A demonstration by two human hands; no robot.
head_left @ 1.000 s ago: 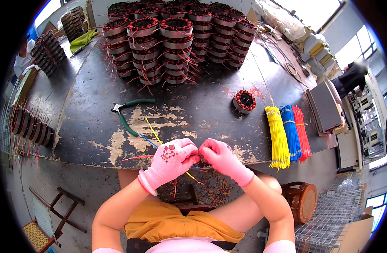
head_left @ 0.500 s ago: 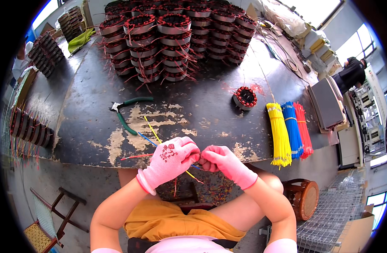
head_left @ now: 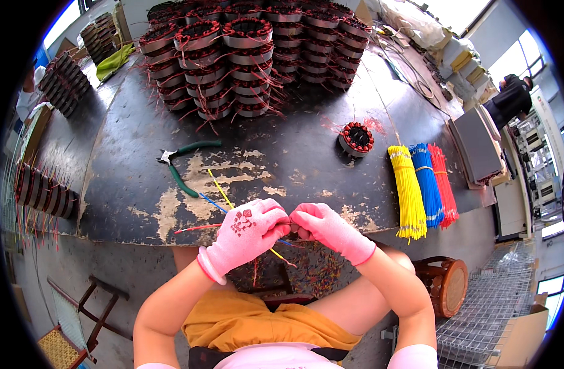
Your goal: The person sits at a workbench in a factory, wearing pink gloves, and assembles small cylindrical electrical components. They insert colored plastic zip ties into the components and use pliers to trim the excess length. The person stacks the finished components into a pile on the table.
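Both my hands wear pink gloves and meet at the table's near edge. My left hand (head_left: 250, 226) is closed around several thin wires. A yellow wire (head_left: 220, 187), a blue wire (head_left: 213, 203) and a red wire (head_left: 197, 229) stick out on its far and left sides. More wire ends show below the palm, among them a yellow one with a bare copper-coloured tip. My right hand (head_left: 323, 229) is pinched shut, its fingertips against those of my left hand. What lies between the fingertips is mostly hidden. Green-handled cutting pliers (head_left: 182, 178) lie with handles apart beyond my left hand.
A single wire-wound stator ring (head_left: 356, 139) stands beyond my right hand. Yellow (head_left: 407, 197), blue (head_left: 428, 187) and red (head_left: 443, 184) wire bundles lie at the right. Tall stacks of stators (head_left: 248, 67) fill the far side. A wooden drum-shaped stool (head_left: 441, 286) stands at lower right.
My right hand's fingers have shifted slightly in their pinch by the left fingertips. The left hand keeps its hold on the wires. The whole view has moved a little.
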